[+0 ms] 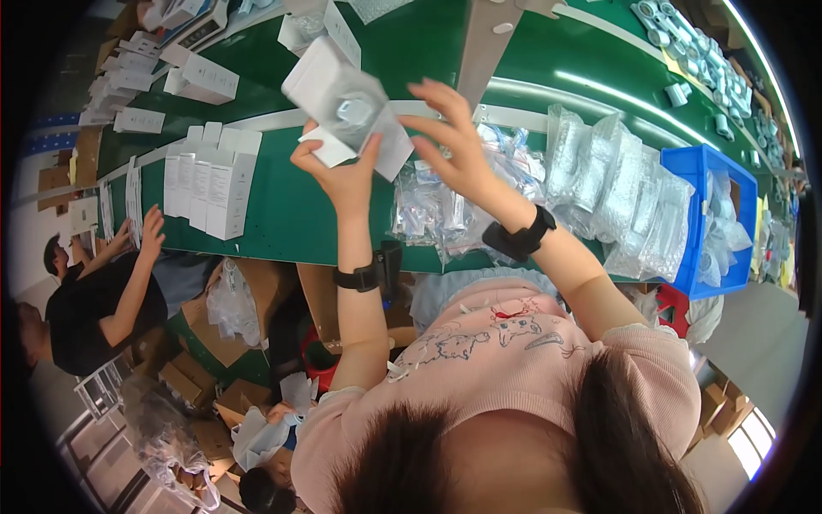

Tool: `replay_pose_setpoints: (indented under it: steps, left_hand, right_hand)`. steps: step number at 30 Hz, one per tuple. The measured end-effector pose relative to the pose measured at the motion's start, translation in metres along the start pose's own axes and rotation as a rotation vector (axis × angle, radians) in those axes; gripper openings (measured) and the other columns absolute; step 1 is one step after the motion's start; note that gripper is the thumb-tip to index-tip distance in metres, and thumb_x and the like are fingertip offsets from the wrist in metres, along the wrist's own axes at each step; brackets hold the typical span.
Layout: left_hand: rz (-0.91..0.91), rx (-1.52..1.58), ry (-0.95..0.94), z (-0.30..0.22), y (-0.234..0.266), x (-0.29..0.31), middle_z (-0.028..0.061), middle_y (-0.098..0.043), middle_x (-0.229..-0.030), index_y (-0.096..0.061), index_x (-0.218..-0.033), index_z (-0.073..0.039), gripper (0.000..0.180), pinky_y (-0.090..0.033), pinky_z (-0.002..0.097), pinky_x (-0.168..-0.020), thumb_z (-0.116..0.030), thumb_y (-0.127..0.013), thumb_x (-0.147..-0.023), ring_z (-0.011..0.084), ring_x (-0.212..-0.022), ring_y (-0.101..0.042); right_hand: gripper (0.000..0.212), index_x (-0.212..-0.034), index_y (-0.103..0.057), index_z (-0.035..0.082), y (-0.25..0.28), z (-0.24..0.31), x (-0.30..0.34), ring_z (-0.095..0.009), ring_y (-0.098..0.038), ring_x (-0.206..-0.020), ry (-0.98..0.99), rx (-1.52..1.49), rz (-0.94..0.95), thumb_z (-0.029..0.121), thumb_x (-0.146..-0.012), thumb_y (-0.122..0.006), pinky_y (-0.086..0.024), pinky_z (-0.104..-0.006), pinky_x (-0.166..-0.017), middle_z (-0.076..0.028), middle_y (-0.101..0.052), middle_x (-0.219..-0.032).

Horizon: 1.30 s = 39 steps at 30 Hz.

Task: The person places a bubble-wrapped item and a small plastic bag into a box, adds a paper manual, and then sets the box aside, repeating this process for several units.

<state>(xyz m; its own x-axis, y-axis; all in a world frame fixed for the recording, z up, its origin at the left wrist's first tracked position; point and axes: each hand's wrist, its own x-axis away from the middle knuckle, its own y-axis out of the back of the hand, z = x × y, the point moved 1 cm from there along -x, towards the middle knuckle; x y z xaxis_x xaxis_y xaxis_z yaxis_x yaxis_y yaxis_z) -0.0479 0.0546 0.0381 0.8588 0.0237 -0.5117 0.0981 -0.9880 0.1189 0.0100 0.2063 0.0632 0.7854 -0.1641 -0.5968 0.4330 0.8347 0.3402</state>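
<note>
My left hand (pixel 346 182) grips a small white carton (pixel 318 79) from below, thumb on one side and fingers on the other. The carton is tilted above the green table, its end flaps spread. A pale, rounded item (pixel 353 111) shows at its opening; its kind is not clear. Right beside the carton is my right hand (pixel 458 146), its fingers apart and no object between them. The fingertips come close to a flap; whether they touch it I cannot tell. Under my right hand lie clear plastic bags with small parts (pixel 432 210).
White cartons (pixel 205 184) stand in a row at left, with more cartons (pixel 201 79) behind. Bubble-wrap pouches (pixel 612 184) and a blue bin (pixel 689 161) are at right. A metal post (pixel 488 51) rises beyond my hands. A co-worker (pixel 107 300) is at far left.
</note>
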Motion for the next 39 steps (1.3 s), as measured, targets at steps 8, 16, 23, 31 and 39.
replay_pose_setpoints:
  steps: [8,16,23,31,39]
  left_hand:
    - [0.341,-0.16,0.114,0.025,0.022,0.007,0.0195,-0.038,-0.121,-0.037,-0.105,-0.005,0.058,-0.036,0.0366,-0.09,-0.009,-0.076,-0.063,0.0313,-0.104,-0.045]
    - [0.445,-0.519,0.148,-0.011,0.024,-0.015,0.0165,-0.048,-0.105,-0.056,-0.086,-0.002,0.027,-0.043,0.0349,-0.072,-0.008,-0.071,-0.064,0.0303,-0.085,-0.052]
    - [0.333,-0.512,0.284,-0.013,0.016,-0.027,0.0116,-0.056,-0.078,-0.055,-0.071,0.003,0.016,-0.04,0.0335,-0.057,-0.005,-0.068,-0.065,0.0253,-0.062,-0.053]
    - [0.182,-0.31,0.493,0.015,0.034,-0.019,0.0109,-0.06,-0.077,-0.056,-0.07,0.003,0.016,-0.041,0.028,-0.058,-0.006,-0.068,-0.066,0.0165,-0.066,-0.057]
    - [0.204,0.055,0.447,0.021,0.044,-0.04,0.0105,-0.06,-0.09,-0.055,-0.081,0.001,0.02,-0.045,0.0245,-0.064,-0.012,-0.067,-0.072,0.0162,-0.078,-0.059]
  right_hand:
    - [0.027,-0.09,-0.062,0.009,-0.031,-0.092,0.074,-0.029,-0.048,-0.097,-0.23,0.588,0.729,0.002,-0.064,-0.064,-0.041,-0.0348,-0.083,-0.011,-0.052,-0.102]
    - [0.024,-0.088,-0.059,0.005,0.008,-0.053,0.017,-0.027,-0.056,-0.074,-0.54,-0.059,0.448,0.0,-0.065,-0.065,-0.047,-0.031,-0.065,-0.01,-0.057,-0.083]
    - [0.024,-0.089,-0.057,0.002,-0.008,-0.022,-0.025,-0.027,-0.057,-0.078,-0.076,-0.267,-0.016,0.001,-0.067,-0.066,-0.047,-0.0304,-0.066,-0.01,-0.057,-0.084]
    - [0.039,-0.095,-0.058,0.002,-0.038,-0.021,-0.03,-0.031,-0.044,-0.11,0.302,0.302,0.477,0.015,-0.062,-0.073,-0.038,-0.0407,-0.088,-0.01,-0.056,-0.102]
    - [0.071,-0.114,-0.045,0.0,-0.062,-0.067,-0.001,-0.025,-0.046,-0.108,-0.21,-0.231,0.159,0.016,-0.055,-0.08,-0.038,-0.0375,-0.091,-0.009,-0.054,-0.105]
